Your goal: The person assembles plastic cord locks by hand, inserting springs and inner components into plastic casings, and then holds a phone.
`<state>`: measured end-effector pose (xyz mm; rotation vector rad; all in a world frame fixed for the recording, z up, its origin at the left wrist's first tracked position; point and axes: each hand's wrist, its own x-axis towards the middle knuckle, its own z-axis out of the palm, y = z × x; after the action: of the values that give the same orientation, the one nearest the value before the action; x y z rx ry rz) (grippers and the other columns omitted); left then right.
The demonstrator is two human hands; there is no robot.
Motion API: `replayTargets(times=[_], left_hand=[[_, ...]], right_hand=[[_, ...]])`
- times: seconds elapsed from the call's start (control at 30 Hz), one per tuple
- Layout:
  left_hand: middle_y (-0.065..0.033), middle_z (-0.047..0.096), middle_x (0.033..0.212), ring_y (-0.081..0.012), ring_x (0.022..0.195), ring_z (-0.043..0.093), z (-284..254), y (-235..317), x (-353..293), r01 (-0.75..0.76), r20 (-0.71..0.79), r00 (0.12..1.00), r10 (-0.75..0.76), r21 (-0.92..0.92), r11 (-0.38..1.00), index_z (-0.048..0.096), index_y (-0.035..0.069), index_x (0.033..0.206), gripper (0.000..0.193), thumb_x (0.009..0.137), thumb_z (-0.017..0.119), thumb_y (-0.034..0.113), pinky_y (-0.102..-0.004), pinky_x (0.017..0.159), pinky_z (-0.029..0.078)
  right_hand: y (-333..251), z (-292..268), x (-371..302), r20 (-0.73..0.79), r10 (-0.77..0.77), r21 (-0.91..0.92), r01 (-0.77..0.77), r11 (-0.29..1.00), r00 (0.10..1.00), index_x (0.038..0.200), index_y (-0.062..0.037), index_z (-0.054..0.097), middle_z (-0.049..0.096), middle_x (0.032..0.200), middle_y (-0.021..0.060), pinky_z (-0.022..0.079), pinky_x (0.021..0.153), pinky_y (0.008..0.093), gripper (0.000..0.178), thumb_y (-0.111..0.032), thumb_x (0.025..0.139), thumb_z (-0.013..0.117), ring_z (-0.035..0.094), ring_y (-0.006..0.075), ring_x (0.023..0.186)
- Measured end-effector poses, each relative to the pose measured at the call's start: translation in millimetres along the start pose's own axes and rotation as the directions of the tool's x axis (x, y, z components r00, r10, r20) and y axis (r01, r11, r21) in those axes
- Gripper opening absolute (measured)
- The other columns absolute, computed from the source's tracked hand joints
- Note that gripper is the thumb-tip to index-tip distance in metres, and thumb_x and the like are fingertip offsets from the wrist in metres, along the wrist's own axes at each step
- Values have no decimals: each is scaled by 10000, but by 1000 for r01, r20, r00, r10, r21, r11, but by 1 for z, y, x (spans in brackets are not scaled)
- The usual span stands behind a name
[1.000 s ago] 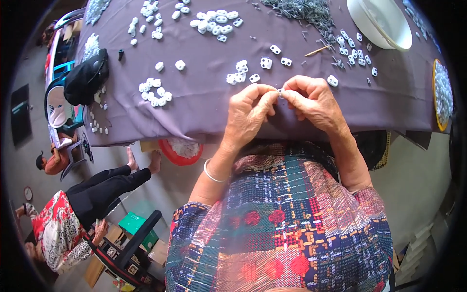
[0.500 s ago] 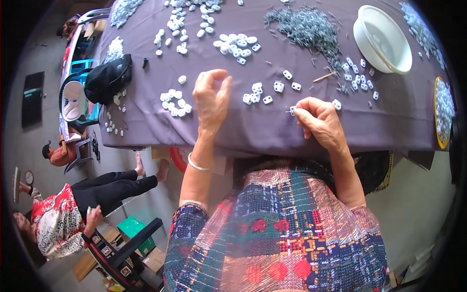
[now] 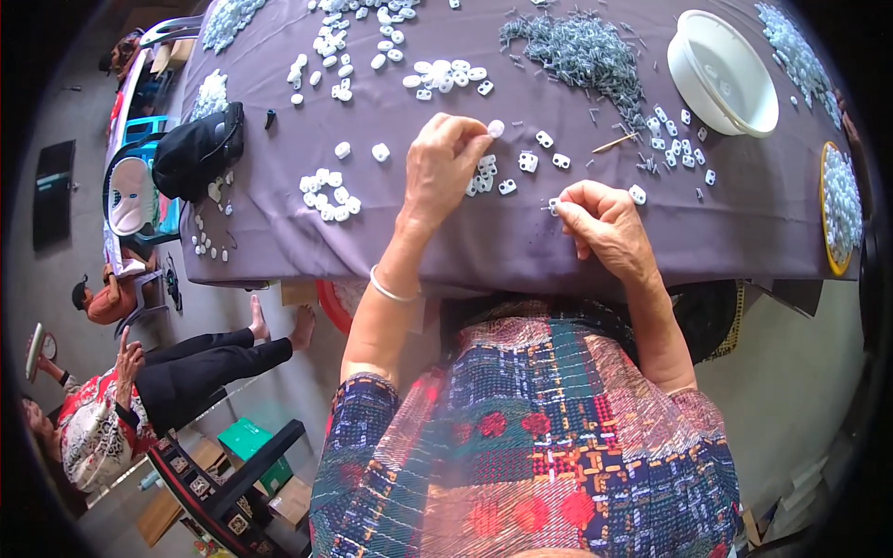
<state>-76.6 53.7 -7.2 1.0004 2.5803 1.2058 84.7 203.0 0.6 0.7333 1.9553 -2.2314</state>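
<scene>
Far to the left of the heap of grey pins (image 3: pixel 581 56), a person in a patterned top (image 3: pixel 93 423) is partly lost in the dark rim of the view. Also left of the heap, at the table's edge, lies a black bag (image 3: pixel 200 153), its contents out of sight. Between bag and heap, nearer the wearer, white pieces (image 3: pixel 330 197) lie in a ring; below them a red bowl (image 3: pixel 332 312) is mostly hidden under the tablecloth.

The left hand (image 3: pixel 439 172), left of the heap and nearer the wearer, pinches a pale piece (image 3: pixel 496 128) between thumb and fingertips; its holes cannot be made out. The hand partly covers a small cluster of pieces (image 3: pixel 486 175).

Straight down from the heap toward the wearer, the right hand (image 3: pixel 609 232) has thumb and forefinger closed on a small white piece (image 3: pixel 553 206). Thin ends stick out from it, too small to read clearly, and the fingertips hide part of it.

Right of the heap leans a white tub (image 3: pixel 686 79); farther right, a yellow-rimmed basket (image 3: pixel 825 219) meets the dark edge.
</scene>
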Motion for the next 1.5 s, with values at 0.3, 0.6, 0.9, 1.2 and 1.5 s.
replayTargets(times=[0.3,0.6,0.9,1.2,1.5], left_hand=[[-23,613,821,-59,705,549,-18,-22,-13,174,-64,980,-190,-197,965,646,4,917,183,779,683,117,-201,649,458],[-57,611,779,-151,706,568,-8,-4,-1,63,44,997,-65,50,997,666,46,811,189,704,728,189,-274,661,458],[-87,646,852,-145,740,639,-27,13,-38,439,331,841,-429,-880,181,604,-8,998,160,843,590,25,-190,535,464],[-70,633,880,-182,800,621,-7,19,-72,256,-27,937,-349,-626,737,635,30,921,147,779,651,-2,-247,639,493],[-85,574,927,-268,887,522,-11,11,-93,-128,-207,962,179,238,963,635,87,800,228,599,742,87,-367,782,422]], right_hand=[[0,2,-3,-17,-12,-13,12,1000,1000,840,-13,591,542,626,-10,364,391,171,123,-133,864,587,448,30,445],[1,2,-2,-17,-6,-14,6,1000,1000,851,-12,591,543,627,-6,361,389,170,122,-134,864,589,453,34,442],[0,2,-3,-23,-7,-8,7,1000,1000,855,-13,594,542,630,-8,359,390,167,124,-137,862,594,447,30,445],[0,4,-3,-35,-7,-6,6,1000,999,850,-17,595,542,635,-17,354,388,166,119,-136,855,604,441,20,452],[4,4,-4,-58,-18,-15,17,1000,998,859,-11,596,544,627,-12,350,385,167,116,-127,854,606,443,25,443]])
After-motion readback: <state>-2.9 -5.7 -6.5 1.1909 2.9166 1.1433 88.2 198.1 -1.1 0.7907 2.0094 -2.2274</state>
